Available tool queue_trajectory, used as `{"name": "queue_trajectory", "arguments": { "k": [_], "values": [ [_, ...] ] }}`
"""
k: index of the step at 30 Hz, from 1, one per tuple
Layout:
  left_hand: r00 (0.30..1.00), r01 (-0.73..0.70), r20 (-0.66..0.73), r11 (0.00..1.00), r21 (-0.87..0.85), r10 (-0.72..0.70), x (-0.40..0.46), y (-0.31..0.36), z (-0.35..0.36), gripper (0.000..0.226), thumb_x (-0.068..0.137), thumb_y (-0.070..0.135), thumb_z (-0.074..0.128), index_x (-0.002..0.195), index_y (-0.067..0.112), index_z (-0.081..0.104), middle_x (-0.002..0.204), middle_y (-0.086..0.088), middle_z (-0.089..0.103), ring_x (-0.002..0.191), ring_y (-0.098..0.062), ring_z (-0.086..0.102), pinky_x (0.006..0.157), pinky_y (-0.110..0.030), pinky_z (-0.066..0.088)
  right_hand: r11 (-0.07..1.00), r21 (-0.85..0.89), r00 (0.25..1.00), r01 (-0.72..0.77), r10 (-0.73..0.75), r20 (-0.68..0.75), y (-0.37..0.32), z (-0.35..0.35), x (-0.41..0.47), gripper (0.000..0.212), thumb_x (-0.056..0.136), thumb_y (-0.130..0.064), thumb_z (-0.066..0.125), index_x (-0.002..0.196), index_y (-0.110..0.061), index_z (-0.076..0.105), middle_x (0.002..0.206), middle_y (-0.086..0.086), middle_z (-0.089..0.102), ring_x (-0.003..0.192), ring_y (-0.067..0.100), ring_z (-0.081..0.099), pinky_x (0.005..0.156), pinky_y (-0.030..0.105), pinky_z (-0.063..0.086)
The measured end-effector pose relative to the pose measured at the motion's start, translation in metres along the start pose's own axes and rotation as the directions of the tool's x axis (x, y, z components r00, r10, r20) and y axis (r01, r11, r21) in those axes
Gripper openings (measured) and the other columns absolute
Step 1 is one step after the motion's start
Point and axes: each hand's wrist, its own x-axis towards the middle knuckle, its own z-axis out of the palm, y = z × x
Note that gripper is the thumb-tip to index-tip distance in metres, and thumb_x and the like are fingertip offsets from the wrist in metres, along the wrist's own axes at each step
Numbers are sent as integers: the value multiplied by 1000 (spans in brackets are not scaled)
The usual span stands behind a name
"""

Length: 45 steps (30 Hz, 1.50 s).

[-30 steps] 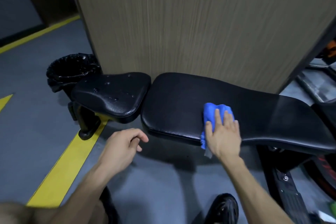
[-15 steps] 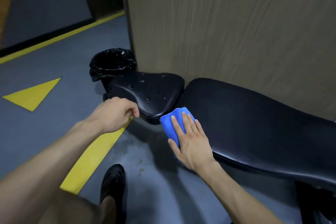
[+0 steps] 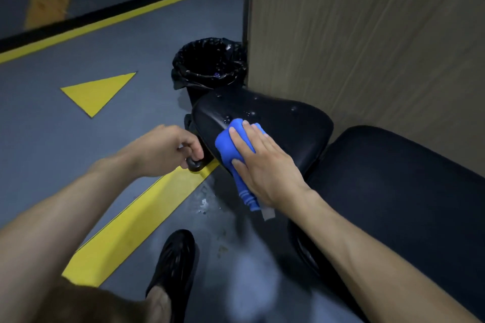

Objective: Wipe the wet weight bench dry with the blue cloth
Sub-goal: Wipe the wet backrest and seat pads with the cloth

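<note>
The black weight bench has a small seat pad (image 3: 288, 126) with water drops on its far part and a long back pad (image 3: 393, 178) to the right. A folded blue cloth (image 3: 231, 144) lies on the seat pad's near left edge, its end hanging down over the side. My right hand (image 3: 265, 165) presses flat on the cloth with straight fingers. To the left, my left hand (image 3: 168, 149) curls its fingers round a black handle (image 3: 195, 164) under the seat pad.
A black bin (image 3: 210, 65) with a bag liner stands behind the seat pad, beside a wood-grain wall panel (image 3: 367, 34). Yellow floor lines (image 3: 136, 220) and a yellow triangle (image 3: 97, 92) mark the grey floor. Water spots (image 3: 204, 204) lie below the seat. My black shoe (image 3: 173, 265) is near.
My right hand slid the cloth left, from the back pad onto the seat pad. My left hand moved to the handle under the seat and closed round it.
</note>
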Motion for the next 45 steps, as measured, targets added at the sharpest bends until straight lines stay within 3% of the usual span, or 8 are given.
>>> {"name": "queue_trajectory", "arguments": {
  "k": [7,15,21,28,32,37,40,45],
  "values": [
    [994,-82,72,996,-19,83,-18,12,4,35,100,9,45,99,30,72,99,15,73,77,1,70,61,-5,43,997,-39,995,-63,60,-79,0,4,-54,70,100,-55,37,159,-22,19,166,11,17,154,21,14,125,39,14],
    [999,2,39,992,-126,3,-82,-15,-9,34,103,12,42,101,32,70,101,13,72,81,-3,70,67,-17,47,971,-233,997,-46,60,56,-10,0,-68,75,99,-59,23,161,-19,9,166,14,14,154,25,12,123,45,21],
    [998,62,26,951,-304,-57,-106,-55,-6,40,99,5,41,93,31,70,100,8,75,77,-8,71,71,-31,58,929,-364,997,66,-46,64,-22,-14,-77,64,94,-39,35,150,-9,40,151,24,45,138,34,48,107,48,45],
    [998,-37,-54,947,-319,20,-86,-44,-4,41,99,4,39,104,25,73,100,9,74,89,-12,70,62,-7,46,962,-273,993,21,12,118,-34,2,-56,73,99,-59,20,161,-23,2,168,13,2,155,23,-2,125,46,10],
    [988,-103,-137,951,-293,64,-66,-41,-13,37,98,8,41,102,26,73,96,12,73,88,-8,67,83,-24,54,954,-291,990,79,-42,132,-41,14,2,74,97,-64,25,160,-25,18,167,13,13,155,27,7,125,48,10],
    [969,-88,-244,971,-221,32,-38,-53,-21,35,97,8,44,100,27,73,99,11,72,90,-10,67,68,-11,44,926,-311,968,215,-160,194,-44,36,125,68,98,-55,31,159,-32,14,168,8,6,155,24,3,125,44,5],
    [969,-40,-245,969,-243,-22,-26,-67,-28,40,92,2,43,92,31,71,94,13,72,86,-8,68,60,-8,42,975,-220,986,37,0,164,-43,33,184,67,102,-55,28,160,-30,7,168,10,7,155,23,4,124,41,5],
    [967,-8,-248,975,-223,-49,-8,-83,-36,42,88,-1,44,89,34,68,93,14,74,86,-4,69,64,-12,42,934,-294,977,203,-173,124,-48,41,136,65,99,-48,30,158,-22,26,165,17,20,152,31,19,124,45,9]
  ]
}}
